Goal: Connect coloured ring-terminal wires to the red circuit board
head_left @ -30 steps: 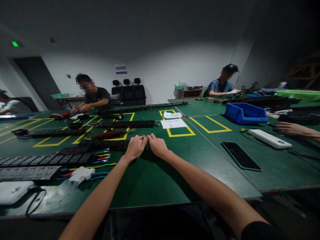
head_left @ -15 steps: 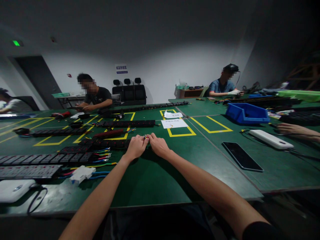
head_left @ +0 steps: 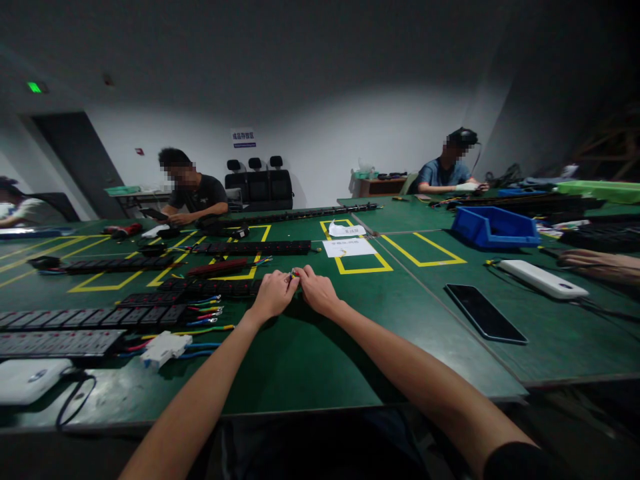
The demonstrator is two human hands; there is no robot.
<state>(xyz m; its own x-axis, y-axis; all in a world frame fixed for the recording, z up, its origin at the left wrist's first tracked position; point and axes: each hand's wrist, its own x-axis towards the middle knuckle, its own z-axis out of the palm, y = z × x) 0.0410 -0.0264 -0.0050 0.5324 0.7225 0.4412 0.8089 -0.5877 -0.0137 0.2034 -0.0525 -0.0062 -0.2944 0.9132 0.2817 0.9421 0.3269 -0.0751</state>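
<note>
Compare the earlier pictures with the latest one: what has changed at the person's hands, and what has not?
Hardly anything. The left hand and right hand still pinch the coloured wires between their fingertips; nothing was picked up or let go. At the right edge a co-worker's hand has drawn back slightly. The phone, the power strips and the blue bin lie where they were.
</note>
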